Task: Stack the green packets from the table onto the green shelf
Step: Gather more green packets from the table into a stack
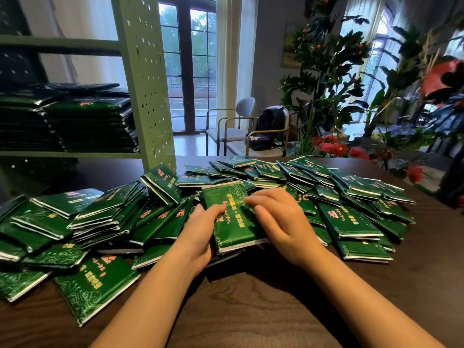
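Several green packets [351,217] lie heaped across the dark wooden table [251,302]. In the middle, one green packet [232,222] tops a small pile. My left hand [200,232] grips that pile's left edge, thumb on top. My right hand [281,217] lies over the packet's right side, with fingers curled onto its face. The green shelf [148,96] stands at the back left. Two stacks of green packets [93,124] sit on its board.
A perforated green upright of the shelf meets the table just behind the heap. Plants and red flowers [334,146] crowd the table's far right. Chairs and a dark backpack [270,126] stand behind the table. Bare wood lies in front, between my forearms.
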The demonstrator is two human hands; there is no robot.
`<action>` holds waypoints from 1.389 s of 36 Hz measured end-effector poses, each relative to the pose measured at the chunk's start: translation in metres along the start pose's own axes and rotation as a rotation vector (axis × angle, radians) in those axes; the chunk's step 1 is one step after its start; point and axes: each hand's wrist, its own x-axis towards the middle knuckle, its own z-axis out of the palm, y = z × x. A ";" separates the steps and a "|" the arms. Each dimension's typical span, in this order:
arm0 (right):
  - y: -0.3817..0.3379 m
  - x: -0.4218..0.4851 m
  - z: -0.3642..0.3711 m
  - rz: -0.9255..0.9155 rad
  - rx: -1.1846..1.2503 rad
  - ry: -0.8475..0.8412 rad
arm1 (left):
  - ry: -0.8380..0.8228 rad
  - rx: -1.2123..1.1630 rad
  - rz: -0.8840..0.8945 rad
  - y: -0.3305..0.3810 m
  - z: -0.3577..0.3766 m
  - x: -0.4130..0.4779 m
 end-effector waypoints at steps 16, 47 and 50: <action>0.069 -0.010 -0.042 0.727 -0.562 -0.396 | -0.030 -0.023 -0.042 0.007 0.002 -0.011; 0.057 -0.007 -0.036 0.663 -0.281 -0.128 | -0.059 -0.002 -0.040 0.004 0.001 -0.008; 0.059 -0.006 -0.037 0.653 -0.291 -0.123 | -0.058 -0.003 -0.040 0.003 0.001 -0.007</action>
